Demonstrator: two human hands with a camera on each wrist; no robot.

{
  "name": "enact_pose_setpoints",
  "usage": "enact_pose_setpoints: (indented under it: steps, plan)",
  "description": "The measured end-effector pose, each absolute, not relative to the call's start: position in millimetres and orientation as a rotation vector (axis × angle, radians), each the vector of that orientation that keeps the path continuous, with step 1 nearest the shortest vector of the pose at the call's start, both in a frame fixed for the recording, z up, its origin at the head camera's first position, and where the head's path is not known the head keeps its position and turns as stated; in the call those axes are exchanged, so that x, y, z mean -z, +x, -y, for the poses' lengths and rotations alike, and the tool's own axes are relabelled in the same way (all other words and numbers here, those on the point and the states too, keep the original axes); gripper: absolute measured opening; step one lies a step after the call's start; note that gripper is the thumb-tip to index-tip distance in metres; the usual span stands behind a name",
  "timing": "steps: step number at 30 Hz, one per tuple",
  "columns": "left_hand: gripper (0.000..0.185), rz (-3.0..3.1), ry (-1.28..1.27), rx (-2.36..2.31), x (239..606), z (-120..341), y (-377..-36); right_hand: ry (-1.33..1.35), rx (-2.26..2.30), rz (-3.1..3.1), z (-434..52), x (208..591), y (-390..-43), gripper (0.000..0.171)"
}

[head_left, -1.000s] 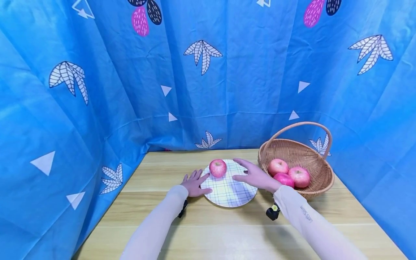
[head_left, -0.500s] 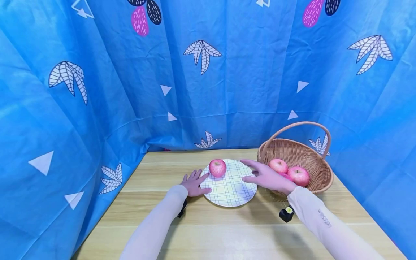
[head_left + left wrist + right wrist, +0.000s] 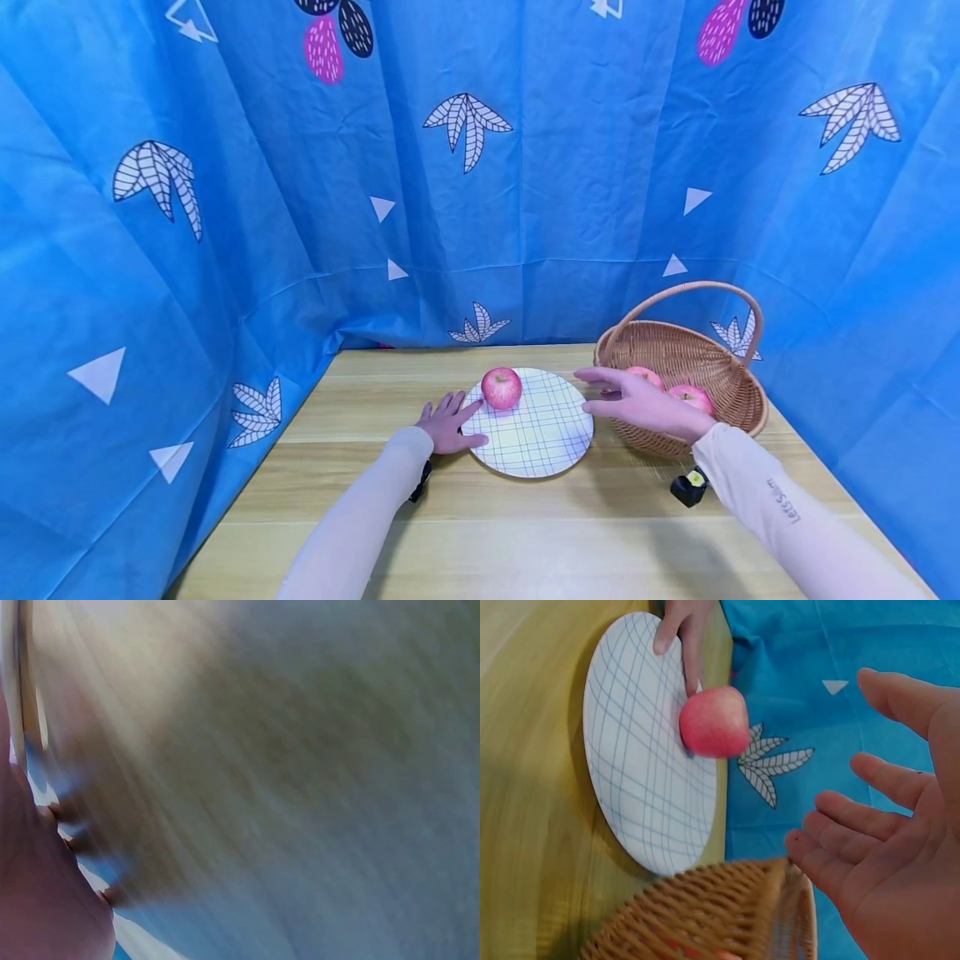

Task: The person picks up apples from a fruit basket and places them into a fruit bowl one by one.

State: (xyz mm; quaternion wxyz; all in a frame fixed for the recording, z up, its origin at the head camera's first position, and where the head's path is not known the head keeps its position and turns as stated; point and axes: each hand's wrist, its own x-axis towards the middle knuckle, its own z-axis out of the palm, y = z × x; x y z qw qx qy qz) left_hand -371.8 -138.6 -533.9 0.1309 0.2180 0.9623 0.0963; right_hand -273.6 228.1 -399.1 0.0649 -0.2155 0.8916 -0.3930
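A: The apple [image 3: 502, 387] on the plate — where does it sit?

B: On the far left part of the white grid-patterned plate [image 3: 547, 442], which lies on the wooden surface [image 3: 525, 533] about mid-way across. The right wrist view shows the same apple [image 3: 714, 721] resting on the plate [image 3: 637, 772].

A: And the left hand?

B: The left hand [image 3: 448, 423] lies flat at the plate's left edge, its fingers [image 3: 471, 410] straight and spread, one of them reaching onto the rim just beside the apple. It grips nothing. The left wrist view is too blurred to add anything.

A: The right hand?

B: The right hand [image 3: 637, 404] hovers above the near left rim of the wicker basket [image 3: 723, 408], between the plate and the basket. Its fingers [image 3: 855, 817] are apart and relaxed, with nothing held.

A: What is in the basket?

B: Two pink apples [image 3: 693, 396] show behind the hand, partly hidden by it. The basket stands to the right of the plate, just beside it, with its handle [image 3: 697, 292] arching over the top.

A: Anything else?

B: A blue curtain [image 3: 300, 208] printed with leaves and triangles hangs round the far and side edges of the surface. Both arms wear pale sleeves [image 3: 360, 517].
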Motion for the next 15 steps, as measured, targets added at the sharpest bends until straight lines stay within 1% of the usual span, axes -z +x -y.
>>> enact_pose_setpoints:
  steps: [6,10,15]
  plan:
    - [0.088,-2.796,0.646,-0.254,526,137,-367,-0.683,1.141,-2.717,-244,394,-277,0.059]
    - [0.089,-2.792,0.631,-0.260,533,138,-372,-0.644,1.178,-2.678,-254,391,-280,0.057]
    - [0.094,-2.784,0.623,-0.286,540,140,-378,-0.618,1.197,-2.661,-263,384,-280,0.049]
